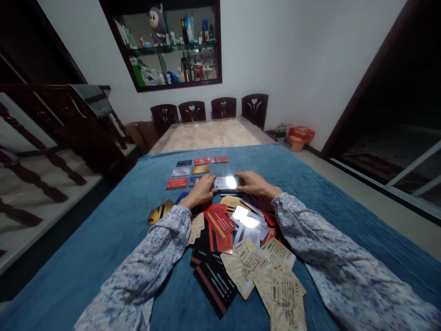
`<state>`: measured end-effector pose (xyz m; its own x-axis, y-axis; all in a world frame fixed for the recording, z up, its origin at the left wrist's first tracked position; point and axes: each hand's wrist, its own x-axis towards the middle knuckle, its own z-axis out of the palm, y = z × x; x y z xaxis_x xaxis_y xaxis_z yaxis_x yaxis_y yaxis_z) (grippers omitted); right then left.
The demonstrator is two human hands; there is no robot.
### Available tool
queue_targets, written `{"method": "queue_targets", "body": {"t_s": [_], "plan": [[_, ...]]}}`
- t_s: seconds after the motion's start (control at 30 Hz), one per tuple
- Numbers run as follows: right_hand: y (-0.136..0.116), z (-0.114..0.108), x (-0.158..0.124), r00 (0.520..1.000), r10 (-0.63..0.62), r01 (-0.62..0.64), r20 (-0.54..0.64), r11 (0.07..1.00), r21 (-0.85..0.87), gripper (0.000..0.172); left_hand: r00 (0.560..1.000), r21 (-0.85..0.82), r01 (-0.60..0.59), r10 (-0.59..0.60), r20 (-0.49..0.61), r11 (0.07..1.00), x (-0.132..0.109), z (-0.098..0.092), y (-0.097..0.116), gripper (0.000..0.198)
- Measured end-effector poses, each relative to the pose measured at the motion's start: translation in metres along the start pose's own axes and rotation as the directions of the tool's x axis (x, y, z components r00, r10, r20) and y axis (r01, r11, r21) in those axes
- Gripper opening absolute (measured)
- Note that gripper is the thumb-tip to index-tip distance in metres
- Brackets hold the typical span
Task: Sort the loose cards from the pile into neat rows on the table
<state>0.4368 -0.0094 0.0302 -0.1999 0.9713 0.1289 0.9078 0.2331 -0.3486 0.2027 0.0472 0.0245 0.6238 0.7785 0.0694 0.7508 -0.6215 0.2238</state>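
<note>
Blue textured cloth [113, 220] is spread over the near part of a marble-patterned tabletop [213, 133], beyond which four dark wooden chairs [192, 111] with heart-shaped cutouts are lined up. One glossy silver card [221, 183] is grasped at its short ends by the left hand [202, 187] and the right hand [253, 183], its long axis running crosswise from left to right. It is held just beyond a loose heap of cards [220, 223]; whether the cloth is touched cannot be told. Seven rectangular cards are laid flat in rows: three red cards [177, 183], one black card [183, 163], one silver-grey card [180, 172], one gold card [200, 169] and one blue card [194, 181]. In the heap, striped black cards [215, 285], beige patterned cards [287, 294] and smooth red ones are overlapped at mixed angles.
</note>
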Motion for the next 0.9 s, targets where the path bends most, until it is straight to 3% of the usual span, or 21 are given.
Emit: {"method": "queue_targets", "body": {"t_s": [0.23, 0.47, 0.9], "plan": [[-0.01, -0.002, 0.013, 0.999, -0.038, 0.039, 0.034, 0.999, -0.031, 0.046, 1.0, 0.015, -0.002, 0.002, -0.003, 1.0, -0.006, -0.014, -0.011, 0.042], [-0.027, 0.001, 0.033, 0.996, -0.055, 0.059, 0.075, 0.997, -0.054, 0.049, 0.999, -0.004, -0.035, 0.035, -0.038, 0.999, -0.008, -0.02, -0.038, 0.042], [-0.065, 0.006, 0.077, 0.987, -0.099, 0.108, 0.127, 0.992, -0.066, 0.044, 0.997, 0.077, 0.069, -0.067, -0.032, 0.995, -0.014, -0.039, -0.087, 0.04]]}}
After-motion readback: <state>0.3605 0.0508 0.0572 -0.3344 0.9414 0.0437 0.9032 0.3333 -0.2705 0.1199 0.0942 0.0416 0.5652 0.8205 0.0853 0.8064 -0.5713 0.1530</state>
